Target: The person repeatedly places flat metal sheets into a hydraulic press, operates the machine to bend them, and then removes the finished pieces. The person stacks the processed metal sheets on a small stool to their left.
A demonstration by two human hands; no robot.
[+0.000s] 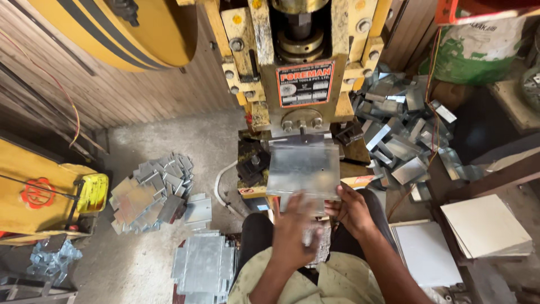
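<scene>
Both hands meet low in the middle of the view, just in front of the person's lap. The left hand is blurred; its fingers curl around a small bright metal piece, though the blur hides exactly how it is gripped. The right hand sits just beside it, fingers closed on the near edge of a bent galvanised sheet-metal plate. That plate lies flat on the bed of a yellow power press, directly below the ram, with its near edge toward the hands and its far edge against the machine's front. To the right of the press, a loose heap of bent metal brackets spreads over the floor. Left of the press, on the grey concrete floor, lies a pile of flat cut blanks, and nearer, beside the person's left knee, a neat stack of flat notched sheets. At the far left stands a yellow machine part. At the near right, pale square boards rest stacked on a low surface.
</scene>
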